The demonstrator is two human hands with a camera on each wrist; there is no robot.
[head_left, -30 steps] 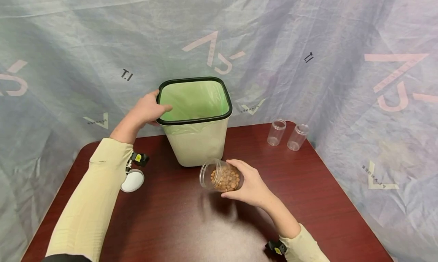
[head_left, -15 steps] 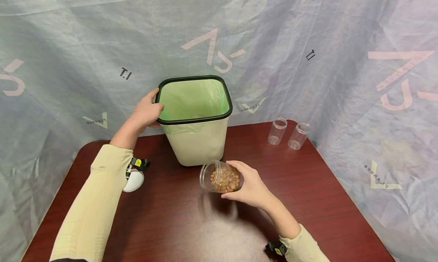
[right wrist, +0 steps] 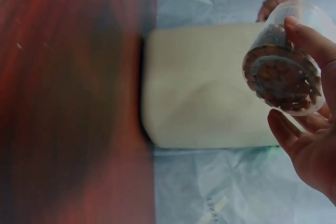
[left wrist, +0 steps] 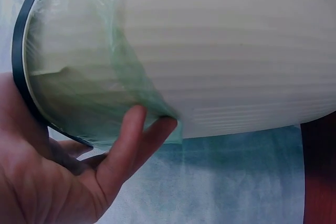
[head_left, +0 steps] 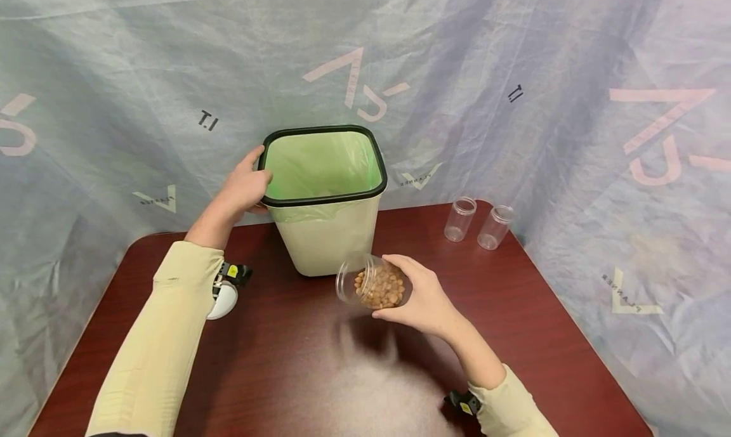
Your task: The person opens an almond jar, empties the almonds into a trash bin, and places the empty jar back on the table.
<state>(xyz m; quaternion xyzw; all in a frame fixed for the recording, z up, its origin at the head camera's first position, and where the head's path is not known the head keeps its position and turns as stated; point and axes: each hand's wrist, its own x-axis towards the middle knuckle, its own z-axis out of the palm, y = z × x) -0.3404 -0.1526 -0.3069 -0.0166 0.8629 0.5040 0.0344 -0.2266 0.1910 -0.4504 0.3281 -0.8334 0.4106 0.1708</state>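
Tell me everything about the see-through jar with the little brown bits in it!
The jar is clear plastic, round, with no lid on and its open mouth tipped toward the bin. Small brown pellets fill its lower part, piled against the base. The right hand grips it around the closed end, fingers curled over the side, holding it above the dark red table, just in front of the bin's cream wall without touching it.
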